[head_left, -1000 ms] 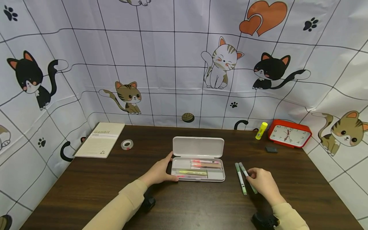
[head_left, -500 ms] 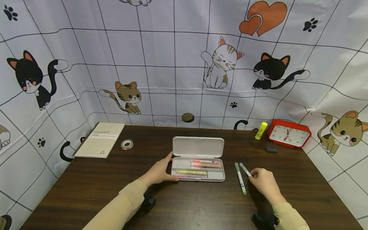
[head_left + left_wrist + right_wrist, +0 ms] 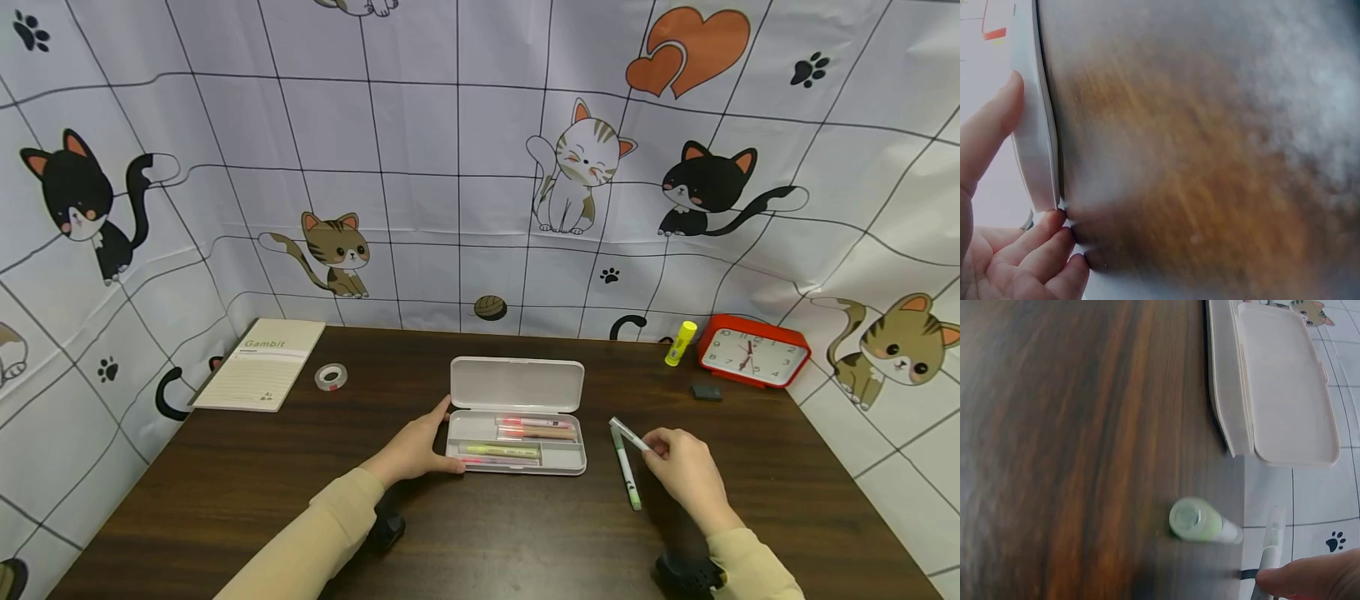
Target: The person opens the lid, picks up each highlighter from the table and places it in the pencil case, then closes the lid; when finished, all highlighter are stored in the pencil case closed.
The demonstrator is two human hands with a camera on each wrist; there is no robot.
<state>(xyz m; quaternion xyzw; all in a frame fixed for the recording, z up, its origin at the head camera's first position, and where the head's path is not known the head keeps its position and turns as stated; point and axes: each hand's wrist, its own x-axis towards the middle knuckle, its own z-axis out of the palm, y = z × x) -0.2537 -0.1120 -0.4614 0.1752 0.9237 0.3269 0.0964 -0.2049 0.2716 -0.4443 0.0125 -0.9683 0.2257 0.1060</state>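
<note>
From the head camera, your right hand pinches one green-capped pen near its back end, its tip lifted off the dark wooden table and angled toward the open white pencil case, while a second green pen lies on the table just beside your fingers. With so short a hold so far back, the pen could swing or slip out as you carry it, and your knuckles could nudge the lying pen and send it rolling toward the table edge. Your left hand rests against the case's left end, thumb along the side and fingers at the front corner; it looks more like a brace than a firm grasp, so a hard push from the pen could slide the case or tip the upright lid. The case tray already holds pink, orange and yellow highlighters, so a pen dropped in at an angle may land across them and stop the lid closing. From the left wrist camera, the thumb lies flat on the case edge and the fingertips only touch the corner, so that hold is light. From the right wrist camera, a fingertip sits on the held pen, the lying pen is close below, and the grip itself is mostly out of view.
</note>
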